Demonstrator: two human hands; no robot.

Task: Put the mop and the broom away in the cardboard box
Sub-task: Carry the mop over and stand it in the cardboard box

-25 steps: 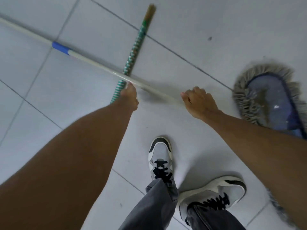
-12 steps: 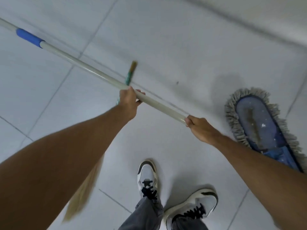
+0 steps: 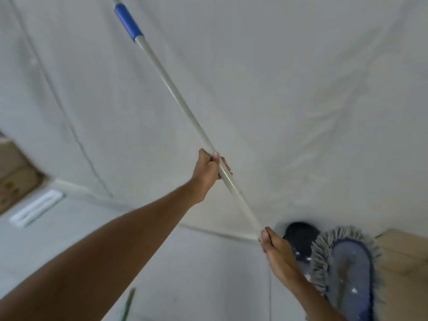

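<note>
I hold the mop by its pale handle, which slants up to the left and carries a blue grip near the top. My left hand is wrapped around the handle's middle. Lower down, my right hand grips the same handle. The mop head, blue with a grey fringe, hangs at the lower right. Only the green tip of the broom's handle shows, on the floor at the bottom edge. A cardboard box sits at the right edge, just beyond the mop head.
A white wall fills most of the view, meeting the tiled floor along a low skirting. More brown cardboard stands at the left edge, with a white flat object on the floor beside it. A dark object lies behind the mop head.
The mop has been lifted off the floor and swung upright toward the wall. My view has risen from the floor; the broom has dropped out of sight except its tip.
</note>
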